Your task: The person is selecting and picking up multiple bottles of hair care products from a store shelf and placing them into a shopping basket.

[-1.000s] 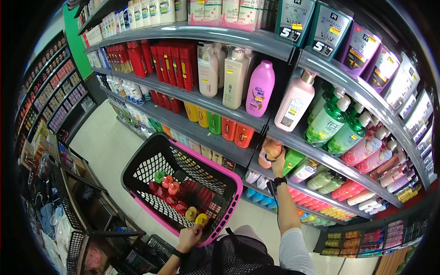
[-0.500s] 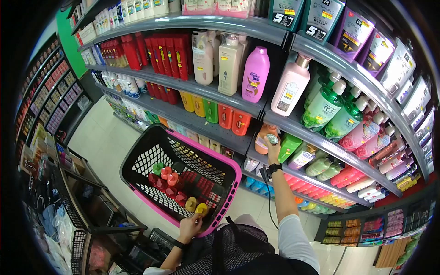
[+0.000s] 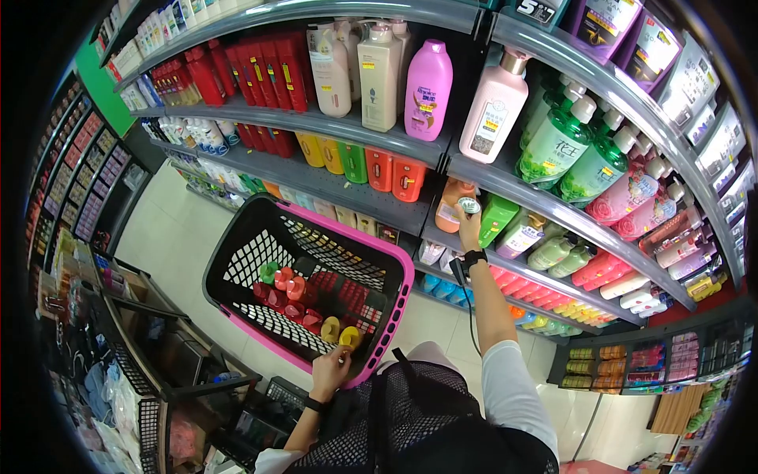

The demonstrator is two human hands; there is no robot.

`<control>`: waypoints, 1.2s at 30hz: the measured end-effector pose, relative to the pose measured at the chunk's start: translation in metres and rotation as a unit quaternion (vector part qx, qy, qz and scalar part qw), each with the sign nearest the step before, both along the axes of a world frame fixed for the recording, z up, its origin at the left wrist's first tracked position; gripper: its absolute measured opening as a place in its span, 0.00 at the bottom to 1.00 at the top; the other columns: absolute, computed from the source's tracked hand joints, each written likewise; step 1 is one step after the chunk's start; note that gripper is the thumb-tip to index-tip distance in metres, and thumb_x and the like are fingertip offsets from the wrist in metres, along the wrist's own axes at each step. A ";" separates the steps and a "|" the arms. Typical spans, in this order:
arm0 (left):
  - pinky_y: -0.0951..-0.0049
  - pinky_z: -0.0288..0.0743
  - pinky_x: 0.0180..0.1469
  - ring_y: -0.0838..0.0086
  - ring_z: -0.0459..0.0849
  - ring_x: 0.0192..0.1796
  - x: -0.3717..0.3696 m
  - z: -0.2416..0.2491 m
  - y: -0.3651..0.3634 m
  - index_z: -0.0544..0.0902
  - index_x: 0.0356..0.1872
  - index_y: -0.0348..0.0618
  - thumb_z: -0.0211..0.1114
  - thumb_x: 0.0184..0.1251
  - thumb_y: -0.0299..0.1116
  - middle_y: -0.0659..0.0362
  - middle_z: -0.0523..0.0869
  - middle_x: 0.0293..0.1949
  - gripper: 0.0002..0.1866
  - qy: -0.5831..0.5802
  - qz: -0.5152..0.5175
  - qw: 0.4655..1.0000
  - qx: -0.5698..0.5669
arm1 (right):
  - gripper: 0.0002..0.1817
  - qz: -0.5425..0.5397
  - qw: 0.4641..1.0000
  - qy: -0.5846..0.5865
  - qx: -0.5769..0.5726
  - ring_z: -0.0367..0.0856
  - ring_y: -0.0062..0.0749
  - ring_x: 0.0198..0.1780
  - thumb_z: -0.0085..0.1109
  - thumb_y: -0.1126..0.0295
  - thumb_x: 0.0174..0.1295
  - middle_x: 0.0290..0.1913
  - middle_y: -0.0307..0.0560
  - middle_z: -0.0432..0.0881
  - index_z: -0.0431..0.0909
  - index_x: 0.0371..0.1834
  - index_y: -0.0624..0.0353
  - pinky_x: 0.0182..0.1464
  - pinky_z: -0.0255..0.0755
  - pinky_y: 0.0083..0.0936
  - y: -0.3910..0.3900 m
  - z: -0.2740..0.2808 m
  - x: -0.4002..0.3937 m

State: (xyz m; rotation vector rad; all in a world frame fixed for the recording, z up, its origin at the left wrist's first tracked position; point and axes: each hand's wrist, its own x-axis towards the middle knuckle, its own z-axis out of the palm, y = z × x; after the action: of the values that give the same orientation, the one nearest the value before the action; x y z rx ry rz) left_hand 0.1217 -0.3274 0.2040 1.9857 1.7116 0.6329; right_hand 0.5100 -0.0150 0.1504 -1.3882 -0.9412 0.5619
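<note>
My right hand (image 3: pixel 469 227) reaches to the lower shelf, its fingers closed round the top of an orange bottle (image 3: pixel 450 215) with a pale round cap. That bottle stands just left of a green bottle (image 3: pixel 497 217). My left hand (image 3: pixel 332 371) is closed at the near rim of a black basket with a pink edge (image 3: pixel 405 296), beside a yellow-topped bottle (image 3: pixel 350 337); what the fingers hold is too small to make out. Inside the basket are several red bottles (image 3: pixel 293 310), a green one (image 3: pixel 268 273) and a yellowish one (image 3: pixel 330 328).
Shelves (image 3: pixel 316 118) curve across the front with a pink pump bottle (image 3: pixel 494 107), a purple bottle (image 3: pixel 429 91) and green pump bottles (image 3: pixel 555 142). Dark racks with bagged goods (image 3: pixel 103 403) stand at the left. A low rack (image 3: pixel 608 368) is at the right.
The view has shifted, so the shelves sit higher in the frame. My right hand stays at the orange bottle and my left hand stays at the basket's rim.
</note>
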 end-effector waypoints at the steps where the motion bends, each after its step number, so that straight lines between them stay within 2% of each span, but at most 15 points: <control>1: 0.65 0.75 0.26 0.63 0.83 0.23 0.000 0.001 0.000 0.83 0.37 0.49 0.63 0.59 0.32 0.55 0.85 0.26 0.06 0.000 0.000 1.000 -0.001 | 0.24 0.012 1.000 0.002 -0.003 0.76 0.24 0.44 0.67 0.63 0.60 0.46 0.40 0.79 0.72 0.55 0.63 0.49 0.71 0.22 0.000 0.002 0.000; 10: 0.65 0.76 0.26 0.64 0.84 0.23 -0.001 0.001 0.003 0.83 0.37 0.50 0.63 0.60 0.33 0.55 0.86 0.27 0.05 0.010 0.001 1.000 -0.020 | 0.24 0.049 0.999 0.001 0.010 0.79 0.28 0.45 0.66 0.62 0.60 0.45 0.47 0.82 0.72 0.53 0.66 0.49 0.72 0.27 -0.001 0.014 0.002; 12: 0.65 0.76 0.26 0.64 0.84 0.23 0.000 0.002 0.004 0.83 0.37 0.50 0.63 0.60 0.33 0.55 0.86 0.27 0.05 0.009 0.001 1.000 -0.023 | 0.27 0.047 0.999 -0.011 -0.016 0.80 0.31 0.45 0.66 0.60 0.60 0.45 0.49 0.82 0.71 0.55 0.67 0.50 0.72 0.28 -0.001 0.014 0.002; 15: 0.65 0.77 0.27 0.64 0.84 0.23 0.003 0.003 0.003 0.83 0.37 0.50 0.63 0.60 0.33 0.55 0.86 0.26 0.05 0.002 0.004 1.000 -0.023 | 0.24 0.028 0.999 -0.017 -0.043 0.77 0.27 0.46 0.64 0.59 0.62 0.45 0.44 0.81 0.72 0.54 0.64 0.50 0.70 0.27 0.001 0.006 0.001; 19: 0.65 0.77 0.27 0.62 0.84 0.24 0.001 0.000 0.005 0.83 0.37 0.50 0.63 0.60 0.33 0.54 0.86 0.26 0.05 0.009 0.003 1.000 -0.015 | 0.24 -0.014 0.999 -0.023 -0.025 0.78 0.30 0.48 0.64 0.58 0.62 0.45 0.46 0.81 0.72 0.53 0.64 0.52 0.70 0.28 0.004 -0.001 -0.015; 21: 0.64 0.77 0.27 0.61 0.84 0.25 0.001 0.001 0.004 0.83 0.37 0.50 0.63 0.60 0.32 0.54 0.86 0.26 0.05 0.009 0.003 1.000 -0.016 | 0.29 -0.051 0.998 -0.018 -0.033 0.79 0.45 0.51 0.68 0.59 0.56 0.48 0.56 0.80 0.72 0.53 0.69 0.54 0.70 0.36 -0.006 -0.002 -0.022; 22: 0.64 0.77 0.27 0.60 0.84 0.25 0.001 0.001 0.005 0.83 0.37 0.50 0.63 0.59 0.32 0.53 0.86 0.26 0.05 0.008 0.003 1.000 -0.017 | 0.29 -0.052 0.998 -0.018 -0.033 0.79 0.45 0.51 0.68 0.59 0.56 0.48 0.56 0.80 0.72 0.53 0.69 0.54 0.70 0.36 -0.011 -0.018 -0.020; 24: 0.64 0.77 0.27 0.61 0.84 0.25 0.001 -0.001 0.003 0.83 0.37 0.50 0.63 0.59 0.32 0.53 0.86 0.26 0.05 0.005 0.003 1.000 -0.012 | 0.27 -0.041 0.989 -0.060 -0.131 0.77 0.48 0.50 0.71 0.63 0.51 0.47 0.56 0.79 0.73 0.51 0.66 0.54 0.70 0.37 -0.022 -0.065 -0.014; 26: 0.65 0.76 0.27 0.61 0.84 0.24 0.001 -0.002 0.004 0.83 0.37 0.50 0.64 0.59 0.31 0.54 0.86 0.26 0.05 0.002 0.003 1.000 -0.007 | 0.23 -0.071 0.985 -0.082 -0.130 0.76 0.48 0.48 0.72 0.69 0.46 0.42 0.55 0.78 0.74 0.44 0.65 0.52 0.70 0.38 -0.044 -0.070 -0.017; 28: 0.66 0.76 0.27 0.63 0.84 0.24 0.001 -0.001 0.005 0.83 0.37 0.50 0.64 0.58 0.31 0.54 0.85 0.25 0.06 0.008 0.001 1.000 0.008 | 0.24 -0.109 0.981 -0.111 -0.114 0.75 0.49 0.46 0.72 0.73 0.43 0.39 0.54 0.76 0.71 0.42 0.63 0.51 0.69 0.39 -0.059 -0.045 -0.022; 30: 0.66 0.76 0.27 0.64 0.84 0.24 0.002 0.002 0.007 0.83 0.37 0.50 0.64 0.58 0.31 0.55 0.85 0.24 0.06 0.008 -0.001 1.000 0.010 | 0.28 -0.254 0.959 -0.119 -0.038 0.74 0.49 0.45 0.73 0.76 0.41 0.40 0.56 0.74 0.67 0.45 0.63 0.50 0.69 0.40 -0.062 -0.045 -0.018; 32: 0.66 0.76 0.27 0.65 0.84 0.23 0.001 0.002 0.006 0.83 0.37 0.50 0.64 0.58 0.31 0.56 0.85 0.24 0.06 0.007 -0.002 1.000 0.012 | 0.32 -0.258 0.957 -0.101 -0.085 0.74 0.49 0.44 0.72 0.77 0.41 0.43 0.58 0.72 0.64 0.49 0.63 0.49 0.69 0.40 -0.063 -0.047 -0.008; 34: 0.66 0.76 0.27 0.65 0.84 0.23 0.002 -0.002 -0.001 0.83 0.37 0.50 0.64 0.59 0.31 0.57 0.85 0.24 0.06 0.002 0.026 1.000 0.009 | 0.31 -0.247 0.961 0.005 -0.122 0.74 0.47 0.46 0.71 0.78 0.42 0.44 0.57 0.72 0.64 0.49 0.63 0.50 0.69 0.39 -0.056 -0.067 0.005; 35: 0.66 0.76 0.27 0.65 0.84 0.23 0.003 0.000 -0.003 0.83 0.37 0.50 0.64 0.59 0.31 0.57 0.85 0.24 0.06 0.002 0.031 0.999 0.008 | 0.28 -0.248 0.963 0.040 -0.101 0.77 0.40 0.40 0.71 0.78 0.42 0.39 0.52 0.75 0.66 0.47 0.62 0.42 0.74 0.35 -0.057 -0.068 0.004; 36: 0.66 0.76 0.27 0.65 0.84 0.23 0.003 0.002 -0.004 0.83 0.37 0.50 0.64 0.59 0.31 0.57 0.85 0.24 0.06 0.011 0.035 0.999 -0.004 | 0.28 -0.244 0.964 0.038 -0.102 0.77 0.40 0.40 0.71 0.78 0.42 0.39 0.52 0.75 0.66 0.47 0.62 0.42 0.74 0.35 -0.065 -0.070 0.003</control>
State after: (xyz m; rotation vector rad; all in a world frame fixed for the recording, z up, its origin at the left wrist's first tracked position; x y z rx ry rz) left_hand 0.1244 -0.3313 0.2060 1.9425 1.7997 0.6294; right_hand 0.5129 -0.0801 0.0805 -1.7000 -0.4581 0.3390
